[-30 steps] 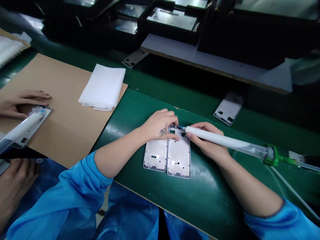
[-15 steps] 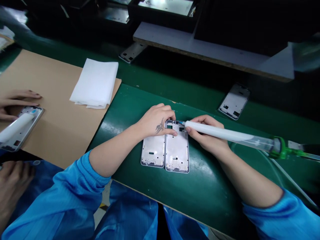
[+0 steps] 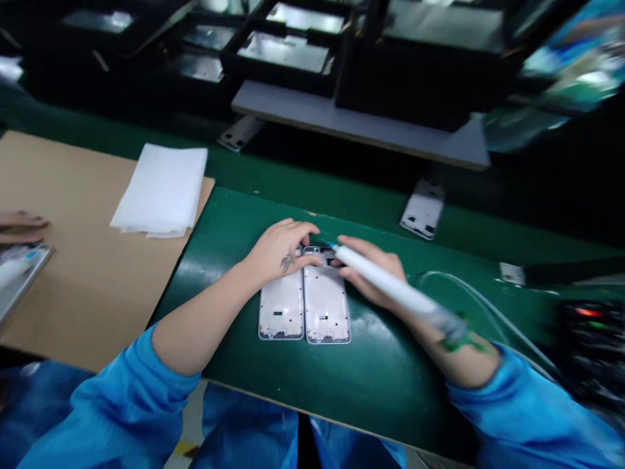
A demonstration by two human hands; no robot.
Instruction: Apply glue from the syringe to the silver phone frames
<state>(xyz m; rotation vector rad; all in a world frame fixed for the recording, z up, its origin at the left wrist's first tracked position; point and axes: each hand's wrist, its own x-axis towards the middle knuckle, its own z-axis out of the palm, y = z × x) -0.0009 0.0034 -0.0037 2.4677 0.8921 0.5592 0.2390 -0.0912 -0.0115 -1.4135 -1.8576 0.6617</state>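
Syringe [image 3: 385, 280], smooth white plastic cylinder, blue-tipped, runs from ctr toward 4 o'clock, blurred at its green end. My right hand [image 3: 374, 270] pinches it btwn thumb & fingers near the tip; the tip is at the top edge of the paired phone frames [image 3: 326, 299], contact unclear. Those are thin silvery rects w/ rounded corners & small cutouts, side by side just below ctr. My left hand [image 3: 278, 251] has thumb & index spread in a C, thumb over the top of one.

Clockwise from the pair: shelf [image 3: 361, 127], pale, rough-edged, 12–1; single frame [image 3: 424, 208], 2; thin clear tube [image 3: 488, 303], 3; folded white cloth [image 3: 161, 189], soft, 10, on matte brown board [image 3: 88, 260]. Glossy green tabletop [image 3: 381, 384], scuffed. Co-worker's hand [image 3: 22, 227] at 9. Rm dark beyond, w/ black trays [image 3: 283, 71] at 12.
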